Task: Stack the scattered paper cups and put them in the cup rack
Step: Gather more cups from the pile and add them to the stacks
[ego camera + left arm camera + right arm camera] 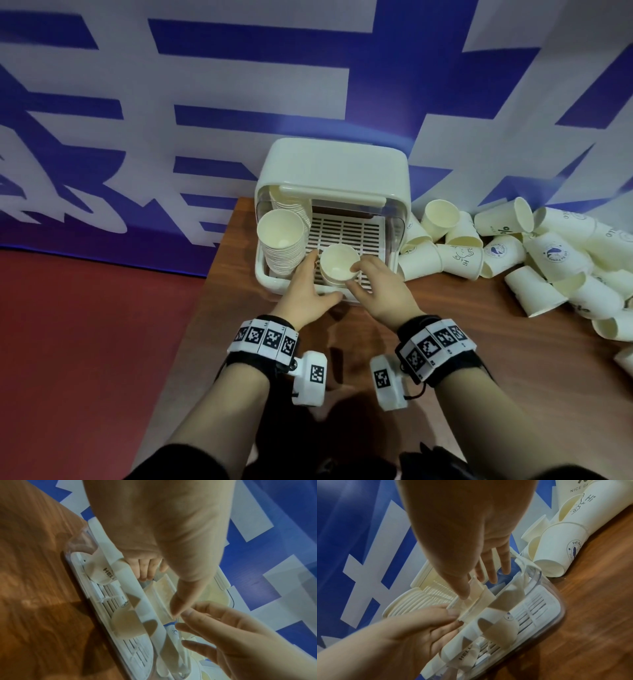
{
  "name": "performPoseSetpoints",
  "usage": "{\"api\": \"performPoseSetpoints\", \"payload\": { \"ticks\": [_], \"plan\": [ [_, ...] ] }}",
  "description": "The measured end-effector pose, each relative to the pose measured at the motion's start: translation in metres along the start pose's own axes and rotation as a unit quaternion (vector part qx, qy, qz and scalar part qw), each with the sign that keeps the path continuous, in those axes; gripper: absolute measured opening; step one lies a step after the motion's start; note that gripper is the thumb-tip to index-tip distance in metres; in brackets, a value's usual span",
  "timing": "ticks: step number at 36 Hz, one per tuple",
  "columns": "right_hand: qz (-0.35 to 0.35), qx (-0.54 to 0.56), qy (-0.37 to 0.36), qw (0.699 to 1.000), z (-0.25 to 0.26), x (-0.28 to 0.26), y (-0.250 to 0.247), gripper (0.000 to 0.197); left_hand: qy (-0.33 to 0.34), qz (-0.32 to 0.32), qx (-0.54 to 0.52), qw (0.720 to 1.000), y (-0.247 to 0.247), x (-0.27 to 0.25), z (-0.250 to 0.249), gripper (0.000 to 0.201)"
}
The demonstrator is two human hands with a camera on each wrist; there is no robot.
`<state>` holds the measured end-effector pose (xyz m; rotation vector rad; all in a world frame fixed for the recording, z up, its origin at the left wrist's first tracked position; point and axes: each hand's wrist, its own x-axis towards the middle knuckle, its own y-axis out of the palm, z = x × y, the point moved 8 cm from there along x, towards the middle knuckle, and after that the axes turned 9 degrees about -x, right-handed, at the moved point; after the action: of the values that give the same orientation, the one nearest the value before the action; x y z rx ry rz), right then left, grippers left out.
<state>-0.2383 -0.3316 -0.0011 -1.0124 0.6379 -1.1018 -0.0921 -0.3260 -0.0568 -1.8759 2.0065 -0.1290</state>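
Observation:
The white cup rack (332,164) stands at the back of the wooden table with its front open. A tall stack of nested paper cups (281,240) leans in its left side. A short stack of cups (337,263) stands on the slatted tray near the front. My left hand (310,281) touches that stack's left side, with the thumb stretched along the rack's front rim. My right hand (368,281) touches the stack's right rim with straight fingers (493,574). In the left wrist view my left thumb (178,601) nearly meets the right hand (214,628).
Several loose paper cups (513,253) lie heaped on the table right of the rack, against the blue and white banner. The table's left edge (212,274) drops to a red floor. Bare wood lies in front of the rack.

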Motion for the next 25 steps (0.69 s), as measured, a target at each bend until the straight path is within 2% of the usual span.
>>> {"api": "performPoseSetpoints", "payload": {
  "ticks": [4, 9, 12, 18, 25],
  "plan": [
    [0.023, 0.011, 0.015, 1.000, -0.001, 0.000, 0.006, 0.040, -0.006, 0.000, -0.022, 1.000, -0.001, 0.000, 0.001, 0.095],
    [0.039, 0.021, 0.047, 0.998, -0.004, 0.002, 0.009, 0.054, 0.001, -0.017, -0.033, 0.999, -0.001, 0.002, -0.001, 0.059],
    [0.052, 0.023, 0.066, 0.996, -0.009, 0.003, 0.013, 0.058, 0.019, -0.017, -0.011, 1.000, -0.002, 0.002, -0.007, 0.050],
    [0.059, 0.030, 0.079, 0.995, -0.012, 0.003, 0.018, 0.059, 0.038, -0.019, 0.051, 0.998, -0.002, -0.001, -0.012, 0.047],
    [0.061, 0.029, 0.081, 0.994, -0.012, 0.004, 0.019, 0.059, 0.020, -0.015, 0.051, 0.998, -0.001, -0.001, -0.010, 0.048]
  ]
}}
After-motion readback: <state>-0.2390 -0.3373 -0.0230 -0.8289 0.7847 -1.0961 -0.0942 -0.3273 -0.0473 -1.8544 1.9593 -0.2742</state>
